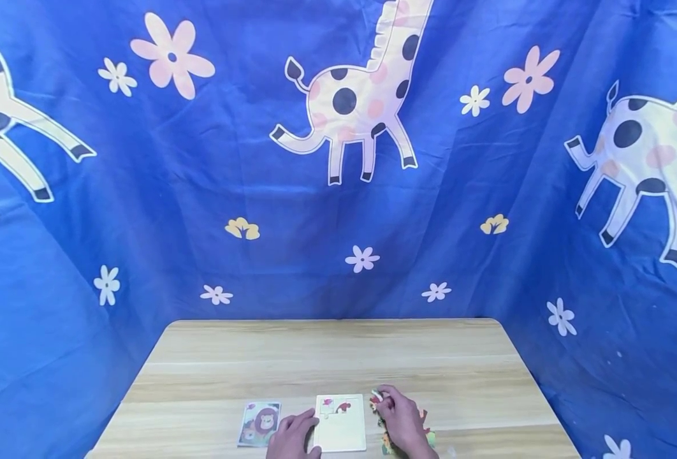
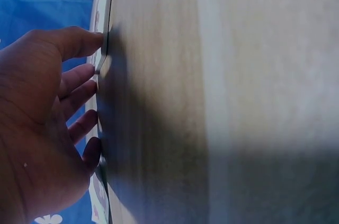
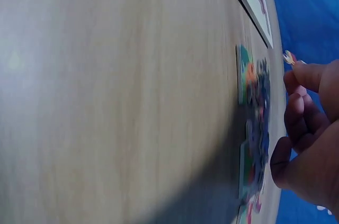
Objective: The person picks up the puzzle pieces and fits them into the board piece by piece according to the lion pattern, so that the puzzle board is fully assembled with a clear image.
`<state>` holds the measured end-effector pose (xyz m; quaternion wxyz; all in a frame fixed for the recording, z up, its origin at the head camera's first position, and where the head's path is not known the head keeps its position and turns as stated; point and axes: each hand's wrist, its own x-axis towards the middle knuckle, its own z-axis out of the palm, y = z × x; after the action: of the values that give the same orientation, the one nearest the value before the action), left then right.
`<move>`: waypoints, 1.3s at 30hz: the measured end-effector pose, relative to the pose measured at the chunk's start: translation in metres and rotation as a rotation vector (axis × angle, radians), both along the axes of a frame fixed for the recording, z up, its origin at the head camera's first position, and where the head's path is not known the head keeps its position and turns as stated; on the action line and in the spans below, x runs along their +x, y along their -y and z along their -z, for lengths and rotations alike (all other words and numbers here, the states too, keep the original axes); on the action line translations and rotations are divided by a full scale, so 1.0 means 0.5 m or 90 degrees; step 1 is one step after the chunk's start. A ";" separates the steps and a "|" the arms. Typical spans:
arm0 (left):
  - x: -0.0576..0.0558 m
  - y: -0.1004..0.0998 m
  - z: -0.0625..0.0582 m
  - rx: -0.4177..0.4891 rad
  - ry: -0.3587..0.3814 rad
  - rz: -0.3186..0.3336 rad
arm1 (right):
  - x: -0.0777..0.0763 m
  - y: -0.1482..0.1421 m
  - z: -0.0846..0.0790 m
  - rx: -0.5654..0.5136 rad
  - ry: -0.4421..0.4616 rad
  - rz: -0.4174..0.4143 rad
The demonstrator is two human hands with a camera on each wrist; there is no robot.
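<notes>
A square white puzzle board (image 1: 341, 435) lies on the table, with a few printed pieces (image 1: 343, 407) along its upper part. My left hand (image 1: 291, 438) rests at the board's left side, its fingertips at the edge. In the left wrist view, the thumb (image 2: 79, 43) and fingers reach the rim with nothing gripped. Right of the board, my right hand (image 1: 400, 421) pinches a small puzzle piece (image 3: 289, 57) between thumb and fingertips, held above the loose puzzle pieces (image 3: 248, 168). Part of that pile is hidden under the hand in the head view.
A picture card with a lion (image 1: 259, 423) lies left of the board, beside my left hand. The wooden table (image 1: 338, 354) ends at a blue curtain (image 1: 292, 274) printed with giraffes and flowers, which surrounds it at the back and sides.
</notes>
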<state>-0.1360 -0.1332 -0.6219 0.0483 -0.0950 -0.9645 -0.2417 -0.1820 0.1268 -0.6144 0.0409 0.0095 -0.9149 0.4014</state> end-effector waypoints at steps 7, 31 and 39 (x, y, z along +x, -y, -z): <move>0.001 -0.002 -0.019 0.003 -0.011 -0.002 | -0.014 0.028 0.004 0.005 -0.009 -0.067; 0.008 -0.011 -0.019 0.016 -0.007 -0.033 | -0.021 0.070 -0.010 0.100 0.038 -0.112; 0.008 -0.012 -0.020 0.006 -0.019 -0.033 | -0.021 0.076 -0.016 0.117 0.059 -0.101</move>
<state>-0.1318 -0.1270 -0.6120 0.0694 -0.0730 -0.9646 -0.2438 -0.1926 0.0890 -0.6063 -0.0343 0.0669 -0.9450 0.3182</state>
